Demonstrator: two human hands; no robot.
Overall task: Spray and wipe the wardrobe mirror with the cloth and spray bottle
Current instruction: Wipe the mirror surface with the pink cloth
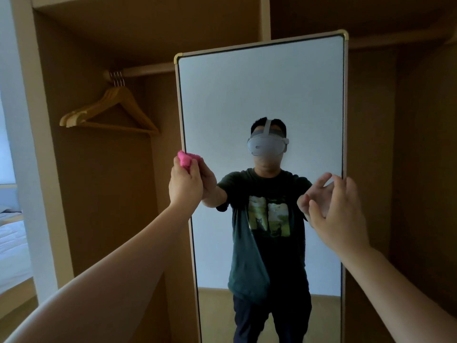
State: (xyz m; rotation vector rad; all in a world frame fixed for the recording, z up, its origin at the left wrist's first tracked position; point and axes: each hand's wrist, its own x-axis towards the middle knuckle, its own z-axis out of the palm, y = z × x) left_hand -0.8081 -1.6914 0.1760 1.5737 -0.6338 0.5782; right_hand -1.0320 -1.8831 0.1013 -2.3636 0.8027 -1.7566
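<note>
Holding a bunched pink cloth [185, 160] against the mirror [259, 95] at its nine o'clock edge, the left grip [186, 184] has its fingers curled tight round the fabric. The right grip [340, 216] is at the mirror's three o'clock edge, fingers spread and loose, holding nothing; whether it touches the glass I cannot tell. Wooden hangers [111, 112] hang from a rail [148, 70] at ten o'clock.
</note>
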